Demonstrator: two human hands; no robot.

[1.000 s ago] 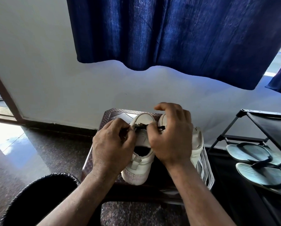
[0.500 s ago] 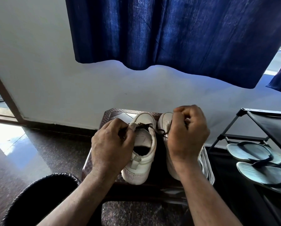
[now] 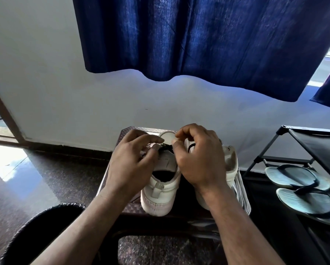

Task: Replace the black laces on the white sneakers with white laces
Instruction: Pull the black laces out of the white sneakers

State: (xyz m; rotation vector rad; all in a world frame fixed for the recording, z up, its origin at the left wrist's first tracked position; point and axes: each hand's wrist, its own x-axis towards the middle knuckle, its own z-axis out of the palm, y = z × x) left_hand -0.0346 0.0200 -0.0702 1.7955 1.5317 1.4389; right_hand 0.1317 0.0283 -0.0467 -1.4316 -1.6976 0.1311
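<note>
**A:** Where's the lace (image 3: 167, 147) being held right now?

**B:** It's stretched between the hands, just above the sneaker (image 3: 160, 190). It's pinched by the right hand (image 3: 200, 159), with a loop tucked inside the curl. It seems to be pinched by the left hand (image 3: 133, 161) too, but that bit's partly hidden.

**A:** Tricky to handle?

**B:** Probably not. It's thin, soft and light, so it's best taken close to where it leaves the sneaker and pulled gently. The sneaker could get dragged along, so it should be steadied.
</note>
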